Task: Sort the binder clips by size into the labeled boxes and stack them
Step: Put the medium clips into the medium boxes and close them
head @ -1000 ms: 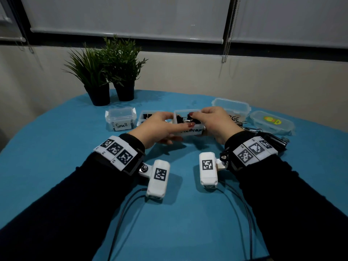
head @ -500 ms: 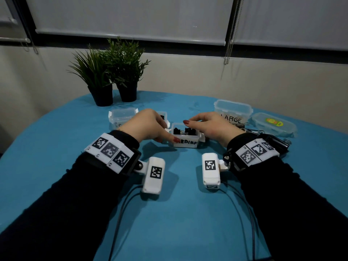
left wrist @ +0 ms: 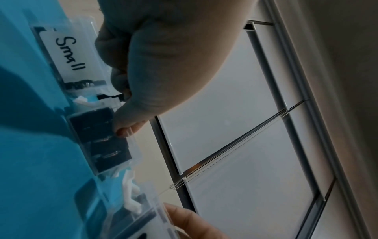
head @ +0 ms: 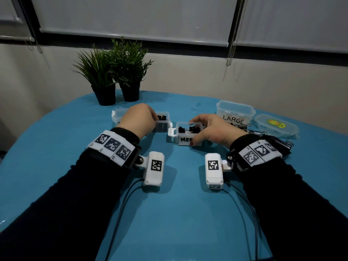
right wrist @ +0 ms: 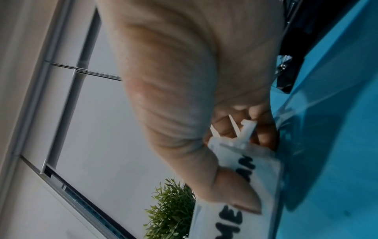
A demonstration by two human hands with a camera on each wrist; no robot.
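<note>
Clips: black clips [head: 188, 129] were seen inside the open medium box [head: 185, 138]; more [head: 162, 117] lay in an open box behind the left hand.
Loose clips: a few [head: 253, 131] were left on the table [head: 178, 213] by the large box [head: 235, 112].
Left hand [head: 138, 119]: fingers were curled over the small box [left wrist: 67, 53], thumb at the rim of the neighbouring box; a firm hold could not be confirmed.
Right hand [head: 212, 131]: the medium box was gripped, thumb on its label, fingers round the far side.
Lid: one [head: 275, 126] lay apart at the right.
Progress: sorting was judged mostly done; the loose clips, lidding and stacking were left.
</note>
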